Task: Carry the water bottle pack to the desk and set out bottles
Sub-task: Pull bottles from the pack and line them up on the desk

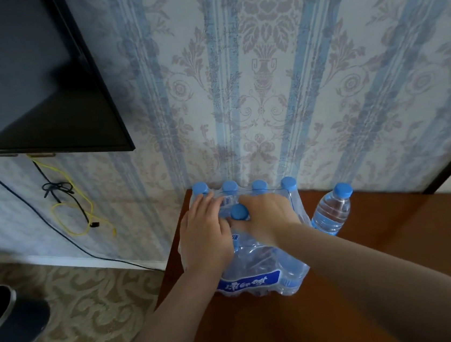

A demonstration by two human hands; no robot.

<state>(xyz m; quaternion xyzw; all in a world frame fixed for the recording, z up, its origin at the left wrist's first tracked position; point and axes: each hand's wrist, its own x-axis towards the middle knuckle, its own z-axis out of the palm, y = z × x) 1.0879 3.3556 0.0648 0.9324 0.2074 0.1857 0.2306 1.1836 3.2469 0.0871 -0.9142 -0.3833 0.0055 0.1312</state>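
The shrink-wrapped water bottle pack (261, 273) with a blue label stands on the brown wooden desk (370, 266), at its left end against the wall. Several blue caps show along the pack's far edge. My left hand (205, 235) lies flat on the pack's top left, fingers spread over the plastic. My right hand (269, 216) is on top of the pack, its fingers around the neck of a bottle with a blue cap (239, 212) that pokes up through the wrap. One loose water bottle (333, 210) stands on the desk just right of the pack.
A black television (25, 75) hangs on the patterned wall at the upper left, with black and yellow cables (73, 205) dangling below it. A dark round bin (7, 316) stands on the patterned carpet at the lower left. The desk surface stretches right and toward me.
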